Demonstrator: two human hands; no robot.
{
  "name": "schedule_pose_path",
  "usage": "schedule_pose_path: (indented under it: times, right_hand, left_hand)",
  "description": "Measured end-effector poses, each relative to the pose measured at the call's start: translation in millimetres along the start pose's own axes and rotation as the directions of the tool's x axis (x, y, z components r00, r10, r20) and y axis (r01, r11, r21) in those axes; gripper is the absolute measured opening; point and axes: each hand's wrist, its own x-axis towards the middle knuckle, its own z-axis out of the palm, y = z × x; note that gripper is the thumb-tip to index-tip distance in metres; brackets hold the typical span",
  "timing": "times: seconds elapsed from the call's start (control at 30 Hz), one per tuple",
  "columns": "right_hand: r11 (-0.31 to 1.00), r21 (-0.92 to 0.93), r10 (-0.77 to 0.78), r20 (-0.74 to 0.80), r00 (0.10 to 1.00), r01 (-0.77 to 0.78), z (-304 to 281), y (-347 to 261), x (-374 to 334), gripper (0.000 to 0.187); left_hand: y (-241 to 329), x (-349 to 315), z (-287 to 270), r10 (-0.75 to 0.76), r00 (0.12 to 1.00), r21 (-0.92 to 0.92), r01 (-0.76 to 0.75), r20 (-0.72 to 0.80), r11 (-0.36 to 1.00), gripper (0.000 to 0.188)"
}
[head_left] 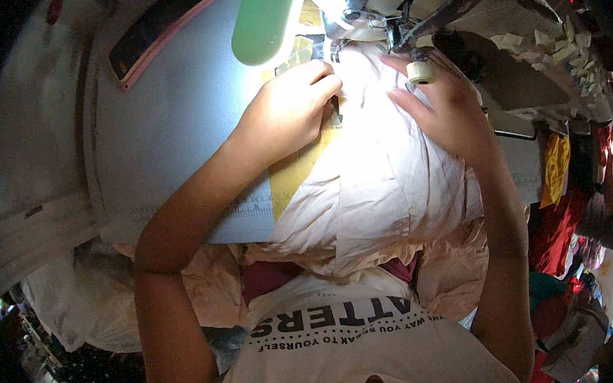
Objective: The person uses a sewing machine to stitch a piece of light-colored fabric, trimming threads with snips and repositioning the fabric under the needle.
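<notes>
Pale, almost white cloth [386, 192] lies rumpled across a sewing machine's work surface and hangs over its front edge toward my lap. My left hand [293, 110] is closed, its thumb and fingertips pinched at the cloth's left edge, just short of the machine's needle area [341, 37]. Bright lamp glare hides detail there. On the cloth's right side rests my right hand [451, 104], thumb and forefinger apart. A cream knob [422, 72] on the machine covers part of that hand. The machine's green part [271, 18] stands above and left.
A phone [157, 34] with a pink edge lies at the table's far left. Yellow tape [288, 182] and a ruler strip [247, 209] mark the grey tabletop [173, 137]. Small pale scraps [547, 46] sit at the far right. Coloured cloths [558, 233] hang at right.
</notes>
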Motion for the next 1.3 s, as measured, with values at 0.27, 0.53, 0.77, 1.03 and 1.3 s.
schedule_pose_path:
  times: [0.27, 0.53, 0.77, 1.03, 1.3]
  right_hand:
    - [0.864, 0.057, 0.453, -0.523, 0.722, -0.500, -146, 86, -136, 0.021]
    - [0.690, -0.369, 0.348, -0.585, 0.733, -0.623, -224, 302, -226, 0.023]
    - [0.674, -0.438, 0.324, -0.549, 0.771, -0.595, -220, 350, -227, 0.026]
    - [0.661, -0.474, 0.284, -0.559, 0.779, -0.581, -217, 359, -227, 0.029]
    - [0.656, -0.500, 0.235, -0.577, 0.782, -0.566, -209, 360, -225, 0.033]
  left_hand:
    - [0, -2, -2, -0.020, 0.995, 0.097, 0.029, -0.099, 0.995, 0.022]
    - [-1, -1, 1, 0.026, 0.996, 0.120, -0.016, -0.082, 0.993, 0.023]
    - [2, -3, 1, 0.008, 0.998, 0.211, 0.005, -0.057, 0.978, 0.024]
    - [4, -4, 7, 0.019, 0.996, 0.253, 0.004, -0.087, 0.968, 0.026]
    - [1, -5, 8, 0.034, 0.993, 0.202, -0.010, -0.114, 0.979, 0.024]
